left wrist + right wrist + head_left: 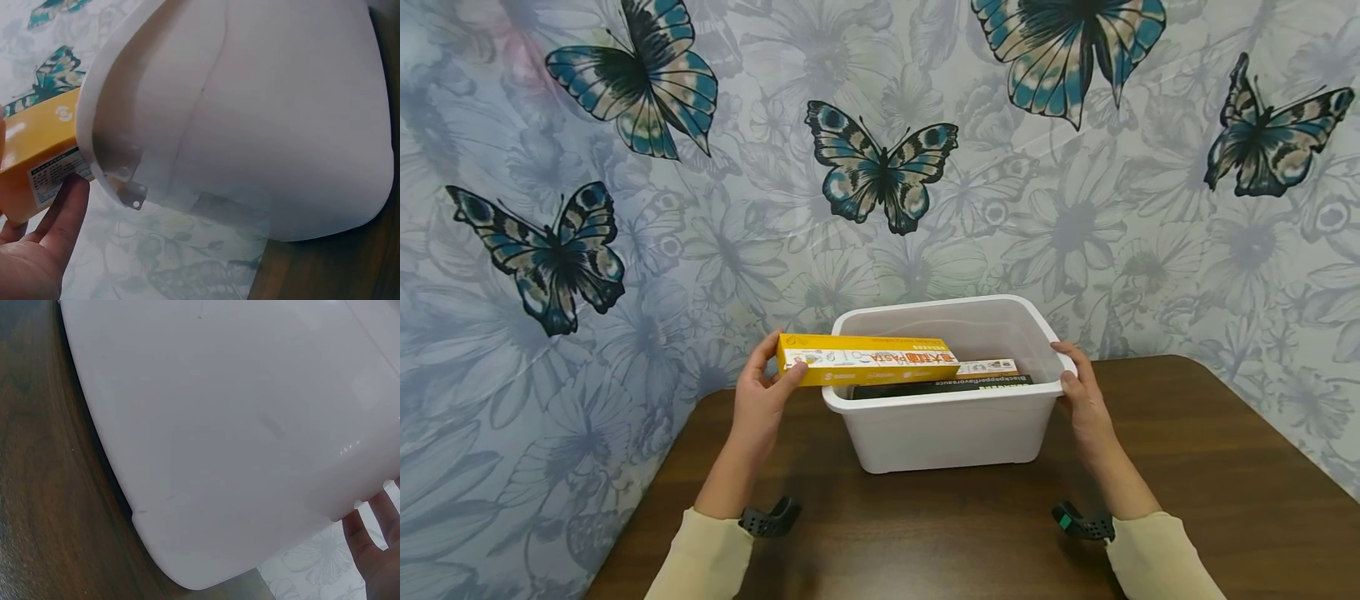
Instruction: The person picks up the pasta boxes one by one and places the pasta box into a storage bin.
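Note:
My left hand (758, 408) pinches the left end of a long yellow pasta box (868, 352), thumb on its front face. The box lies slanted over the left rim of a white plastic bin (951, 435), its right part above the opening. In the left wrist view, fingers (65, 215) press the labelled end of the yellow box (40, 134), just outside the bin rim. My right hand (1086, 400) grips the bin's right rim; its fingertips curl under the edge in the right wrist view. Inside the bin lie a black box (943, 387) with black pepper sauce lettering and a white-and-orange box (992, 367).
The bin stands on a dark brown wooden table (940, 525) with rounded far corners. Right behind it is a wall (730, 275) covered in a flower and butterfly print. A dark wristband (771, 518) is on the left wrist, another (1082, 522) on the right.

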Demonstrator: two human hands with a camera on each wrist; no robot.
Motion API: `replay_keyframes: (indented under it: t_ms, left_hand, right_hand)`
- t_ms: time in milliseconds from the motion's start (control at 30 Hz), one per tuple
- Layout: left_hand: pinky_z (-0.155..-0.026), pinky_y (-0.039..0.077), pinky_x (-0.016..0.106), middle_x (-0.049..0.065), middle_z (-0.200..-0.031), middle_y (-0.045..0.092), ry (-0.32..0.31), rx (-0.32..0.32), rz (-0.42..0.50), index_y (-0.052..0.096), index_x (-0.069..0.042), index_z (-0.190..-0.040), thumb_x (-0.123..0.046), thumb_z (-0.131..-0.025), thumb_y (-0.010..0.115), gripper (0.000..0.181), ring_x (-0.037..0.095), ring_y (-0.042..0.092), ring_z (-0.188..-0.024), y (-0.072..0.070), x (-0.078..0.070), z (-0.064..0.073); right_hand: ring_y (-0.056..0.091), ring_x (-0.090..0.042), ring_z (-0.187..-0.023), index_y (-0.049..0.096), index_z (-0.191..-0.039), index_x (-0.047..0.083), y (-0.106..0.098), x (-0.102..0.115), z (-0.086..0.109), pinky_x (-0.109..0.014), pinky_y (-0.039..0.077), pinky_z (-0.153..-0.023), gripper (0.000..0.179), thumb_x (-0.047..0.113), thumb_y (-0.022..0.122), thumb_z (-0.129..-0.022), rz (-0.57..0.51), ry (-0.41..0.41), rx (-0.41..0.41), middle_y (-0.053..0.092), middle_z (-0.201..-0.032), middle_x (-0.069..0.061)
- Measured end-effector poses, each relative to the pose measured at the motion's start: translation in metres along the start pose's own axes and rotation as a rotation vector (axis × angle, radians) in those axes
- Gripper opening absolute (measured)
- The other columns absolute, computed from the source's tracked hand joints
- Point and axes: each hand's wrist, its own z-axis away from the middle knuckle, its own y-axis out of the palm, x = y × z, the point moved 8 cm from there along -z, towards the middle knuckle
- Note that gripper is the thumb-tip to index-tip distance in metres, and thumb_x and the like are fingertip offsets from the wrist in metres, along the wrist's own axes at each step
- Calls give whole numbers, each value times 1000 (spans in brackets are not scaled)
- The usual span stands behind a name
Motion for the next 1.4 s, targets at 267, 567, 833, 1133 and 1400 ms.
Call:
replay_keyframes:
  t_ms: [267, 567, 833, 1133, 1400]
  left_hand:
    - [-92, 52, 17, -2, -149, 39, -33, 42, 13, 41, -18, -151, -9, -95, 66, 62, 12, 61, -117, 10, 8, -8]
    - [-94, 48, 16, 1, -153, 40, -51, 106, -58, 40, -17, -152, -12, -96, 65, 61, 20, 46, -132, 19, 19, -25]
    - [-124, 23, 47, 6, -153, 45, -37, 161, -160, 42, -15, -151, -18, -94, 69, 64, 25, 38, -144, 32, 26, -38]
    - [-125, 11, 54, -2, -159, 39, -67, 202, -315, 43, -21, -151, -24, -92, 71, 65, 23, 23, -153, 49, 32, -54]
    - [-123, 21, 53, 3, -157, 41, -88, 213, -339, 44, -15, -150, -17, -91, 73, 66, 26, 29, -149, 54, 36, -65]
  right_hand:
    - [39, -14, -124, 33, -151, 14, 1, 1, -1, -28, 33, -94, 47, 27, 34, -105, 8, -3, 1, 36, -144, 10]
    - [39, -13, -124, 33, -151, 14, 0, 1, 0, -27, 34, -93, 48, 27, 34, -105, 18, -12, 0, 36, -145, 10]
    - [39, -13, -125, 33, -151, 14, -1, 0, 0, -28, 33, -94, 48, 26, 33, -105, 17, -10, 4, 36, -145, 10]
    - [39, -13, -125, 33, -150, 14, 0, 0, -1, -28, 33, -94, 48, 27, 34, -105, 16, -2, 0, 35, -146, 11]
    - [38, -13, -126, 33, -151, 15, 1, 1, -1, -30, 32, -95, 48, 29, 34, -104, 25, 8, 3, 35, -146, 9]
